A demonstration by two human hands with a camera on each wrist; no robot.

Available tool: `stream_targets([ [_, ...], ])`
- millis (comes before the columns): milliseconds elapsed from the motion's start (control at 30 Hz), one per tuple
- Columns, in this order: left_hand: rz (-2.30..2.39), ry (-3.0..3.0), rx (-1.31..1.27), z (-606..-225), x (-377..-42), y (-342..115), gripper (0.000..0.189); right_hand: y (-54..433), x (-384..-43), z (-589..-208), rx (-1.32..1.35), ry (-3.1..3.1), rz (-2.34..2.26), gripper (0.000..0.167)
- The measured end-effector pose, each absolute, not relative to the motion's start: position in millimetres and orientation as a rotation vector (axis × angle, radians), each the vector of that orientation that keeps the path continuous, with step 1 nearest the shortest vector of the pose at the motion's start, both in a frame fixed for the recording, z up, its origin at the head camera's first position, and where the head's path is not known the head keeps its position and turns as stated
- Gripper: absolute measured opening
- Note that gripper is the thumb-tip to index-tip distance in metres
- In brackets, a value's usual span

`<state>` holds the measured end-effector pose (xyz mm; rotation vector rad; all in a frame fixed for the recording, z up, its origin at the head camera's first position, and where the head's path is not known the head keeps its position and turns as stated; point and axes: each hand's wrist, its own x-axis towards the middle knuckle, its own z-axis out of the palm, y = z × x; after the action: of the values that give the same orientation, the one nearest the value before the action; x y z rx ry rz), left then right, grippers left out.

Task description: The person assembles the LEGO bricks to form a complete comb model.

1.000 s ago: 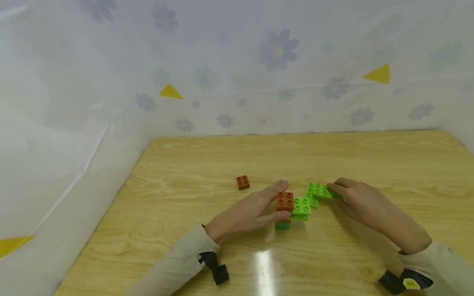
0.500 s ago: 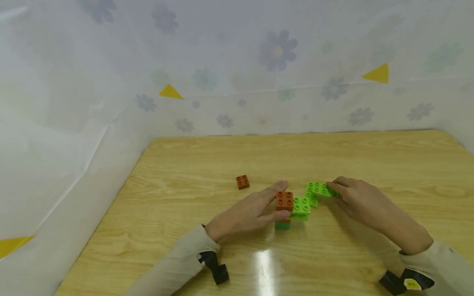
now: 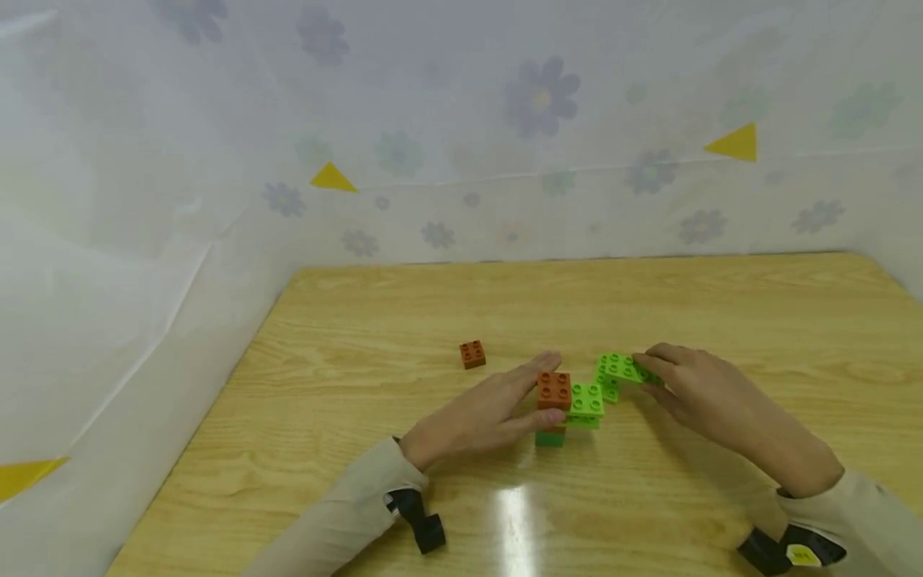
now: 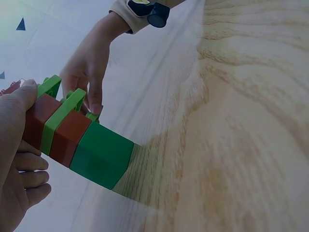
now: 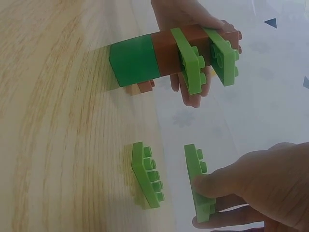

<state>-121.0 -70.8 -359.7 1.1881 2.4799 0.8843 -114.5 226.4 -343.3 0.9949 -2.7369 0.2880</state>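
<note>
A brick tower stands upright on the table, with a dark green brick at its base. Brown bricks rise above that, and two light green plates in between stick out to one side. My left hand holds the tower, thumb on the near side and fingers behind. To the right, my right hand pinches a studded light green plate between thumb and fingers, raised off the table. Below it, another light green plate lies on the wood, apart from the tower.
One loose brown brick lies on the wooden table, beyond my left hand. A white flowered sheet hangs behind the table's far edge and along its left side. Cameras on black straps sit at both wrists.
The light green plate in my right hand has risen very slightly and shifted a touch left. My left hand and the tower hold nearly still.
</note>
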Motion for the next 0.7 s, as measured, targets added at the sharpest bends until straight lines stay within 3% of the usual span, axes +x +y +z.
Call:
stream_targets([
  [700, 0.893, 2.489, 1.203, -360.8, -121.7, -70.5, 0.072, 224.6, -114.4, -342.0, 1.014, -2.687, 0.280, 0.040],
])
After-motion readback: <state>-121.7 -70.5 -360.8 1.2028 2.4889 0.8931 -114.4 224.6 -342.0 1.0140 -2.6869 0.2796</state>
